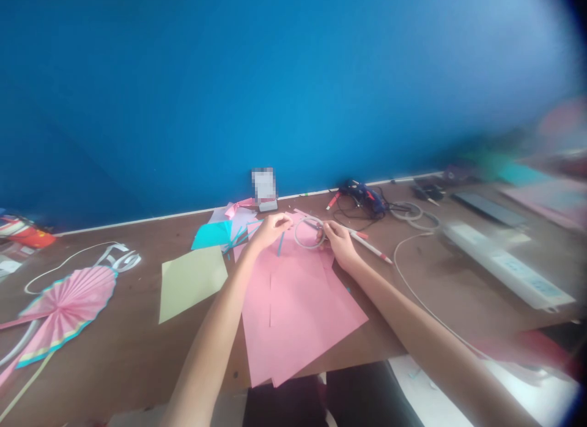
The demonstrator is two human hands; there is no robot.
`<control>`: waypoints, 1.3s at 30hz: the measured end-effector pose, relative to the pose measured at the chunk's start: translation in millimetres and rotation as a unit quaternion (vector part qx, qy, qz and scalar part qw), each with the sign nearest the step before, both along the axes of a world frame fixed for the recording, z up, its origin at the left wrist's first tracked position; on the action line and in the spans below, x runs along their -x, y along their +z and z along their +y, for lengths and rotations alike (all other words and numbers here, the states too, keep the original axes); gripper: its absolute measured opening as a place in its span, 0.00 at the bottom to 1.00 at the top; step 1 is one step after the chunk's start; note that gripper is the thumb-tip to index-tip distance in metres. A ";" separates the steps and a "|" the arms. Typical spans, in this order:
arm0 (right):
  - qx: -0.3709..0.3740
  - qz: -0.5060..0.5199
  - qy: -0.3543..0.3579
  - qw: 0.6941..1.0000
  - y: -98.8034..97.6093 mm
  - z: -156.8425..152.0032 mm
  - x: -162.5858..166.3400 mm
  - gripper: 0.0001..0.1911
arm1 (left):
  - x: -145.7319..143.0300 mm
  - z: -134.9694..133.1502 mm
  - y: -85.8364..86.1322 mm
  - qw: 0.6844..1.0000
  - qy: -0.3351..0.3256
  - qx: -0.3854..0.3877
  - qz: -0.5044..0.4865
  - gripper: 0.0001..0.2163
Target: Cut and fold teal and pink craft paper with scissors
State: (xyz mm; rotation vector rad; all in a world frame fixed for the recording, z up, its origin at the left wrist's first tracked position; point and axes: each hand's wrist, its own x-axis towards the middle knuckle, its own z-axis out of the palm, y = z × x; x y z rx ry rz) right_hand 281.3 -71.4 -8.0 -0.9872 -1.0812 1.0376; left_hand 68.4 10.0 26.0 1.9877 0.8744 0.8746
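Pink paper sheets (305, 308) lie stacked on the brown table, reaching over its front edge. Above their far end, my right hand (340, 242) grips the side of a thin whitish ring (297, 238), which looks like a roll of clear tape. To its left, my left hand (274, 228) is raised with thumb and forefinger pinched together; anything between them is too small to make out. A narrow blue strip (280, 245) shows just below the left hand. Beside my right hand lies a white and red pen (376, 251).
A pale yellow sheet (192, 279) and turquoise paper (210, 235) lie left of the pink sheets. Farther left is a pleated pink fan (71, 298). On the right are a white power strip (509, 265) and a cable (415, 292). A blue wall (275, 90) rises behind.
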 end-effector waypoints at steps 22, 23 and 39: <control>-0.204 -0.352 -0.110 0.907 26.2 -17.7 2.2 0.12 | -19.9 -14.7 11.2 0.988 -0.101 0.106 -0.050 0.19; -0.215 -0.353 -0.093 0.906 27.7 -19.3 5.1 0.12 | -22.5 -16.4 12.7 0.987 -0.114 0.103 -0.044 0.19; -0.160 -0.318 -0.022 0.934 14.2 -13.3 6.1 0.06 | -31.0 -18.9 2.8 0.983 -0.132 0.122 -0.031 0.19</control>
